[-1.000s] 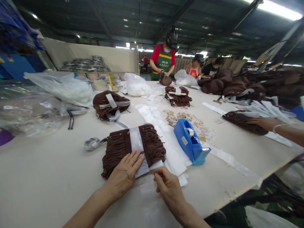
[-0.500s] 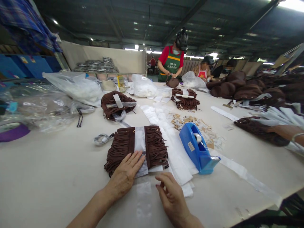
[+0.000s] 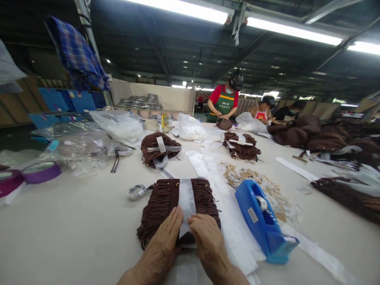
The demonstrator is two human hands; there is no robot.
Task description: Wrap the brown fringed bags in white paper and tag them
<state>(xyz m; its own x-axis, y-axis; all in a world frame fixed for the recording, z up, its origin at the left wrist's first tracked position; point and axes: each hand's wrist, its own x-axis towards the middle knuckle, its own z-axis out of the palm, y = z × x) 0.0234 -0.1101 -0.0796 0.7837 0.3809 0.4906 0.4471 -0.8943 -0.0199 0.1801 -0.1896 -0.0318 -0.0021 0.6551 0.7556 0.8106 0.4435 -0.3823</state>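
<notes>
A brown fringed bag (image 3: pixel 166 202) lies flat on the pale table in front of me, with a white paper strip (image 3: pixel 186 200) running down its middle. My left hand (image 3: pixel 166 237) lies flat on the bag's near edge, fingers stretched along the strip's left side. My right hand (image 3: pixel 208 243) rests palm down on the strip's near end and the bag's right part, fingers extended. Both hands press side by side and hold nothing. A wrapped strap end (image 3: pixel 137 191) sticks out at the bag's far left corner.
A blue tape dispenser (image 3: pixel 263 221) stands to the right, with white paper strips (image 3: pixel 219 198) and paper tags (image 3: pixel 255 186) beyond. More fringed bags (image 3: pixel 158 148) (image 3: pixel 242 145), plastic bags (image 3: pixel 118 126), purple tape rolls (image 3: pixel 41 171). Other people work at the far end.
My right hand has moved up from the table onto the strip and bag, next to my left hand. The camera has tilted up and the view shifted.
</notes>
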